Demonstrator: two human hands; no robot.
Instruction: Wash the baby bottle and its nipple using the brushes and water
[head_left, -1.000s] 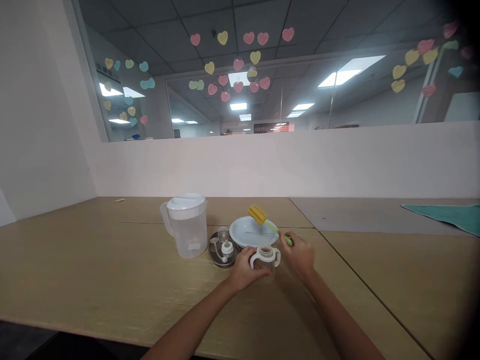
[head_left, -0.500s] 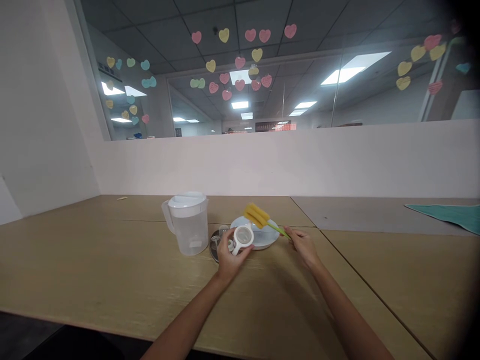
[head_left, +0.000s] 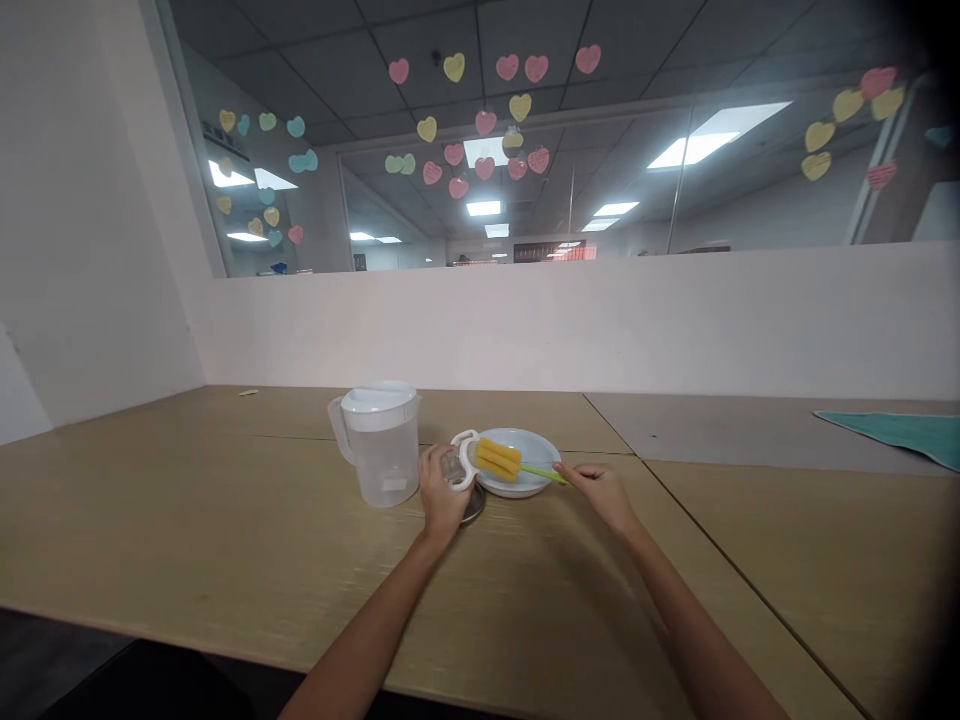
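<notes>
My left hand [head_left: 444, 508] is wrapped round a small clear baby bottle [head_left: 453, 466] with a white two-handled ring, its mouth tilted to the right. In my right hand [head_left: 604, 494], the thin green handle of a bottle brush [head_left: 498, 459] is pinched between the fingers. The brush's yellow sponge head points left, right at the bottle's mouth; I cannot tell whether its tip is inside. Below and behind the brush stands a white bowl [head_left: 553, 448]. A round metal tray [head_left: 474, 508] shows partly beneath my left hand, and what lies on it is mostly hidden.
A clear lidded pitcher [head_left: 386, 462] stands on the table to the left of my left hand. At the far right lies a green cloth [head_left: 896, 437]. Behind the table rises a white wall [head_left: 540, 330] with a window above, dotted with heart-shaped notes.
The bottle has turned from facing me to facing right. The brush has come down and left, bringing its sponge to the bottle's mouth.
</notes>
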